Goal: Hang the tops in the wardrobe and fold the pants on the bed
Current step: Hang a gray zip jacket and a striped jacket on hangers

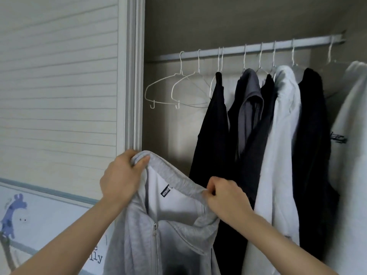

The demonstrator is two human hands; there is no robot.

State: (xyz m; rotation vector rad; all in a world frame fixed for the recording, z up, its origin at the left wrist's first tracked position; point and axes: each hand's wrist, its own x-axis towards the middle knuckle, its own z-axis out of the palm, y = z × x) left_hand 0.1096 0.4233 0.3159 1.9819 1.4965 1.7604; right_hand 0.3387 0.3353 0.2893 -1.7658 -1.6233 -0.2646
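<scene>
A light grey zip-up top (170, 235) with a white lining and a dark neck label hangs from both my hands in front of the open wardrobe. My left hand (121, 175) grips the left end of its collar. My right hand (224, 197) pinches the right end of the collar. Two bare white wire hangers (174, 90) hang at the left end of the grey rail (258, 49), above and behind the top.
Several tops hang further right on the rail: a black one (212, 135), a dark grey one (250, 108), a white one (282, 135), another black one (311, 145) and a white one at the frame's edge. The slatted wardrobe door (59, 86) stands at left.
</scene>
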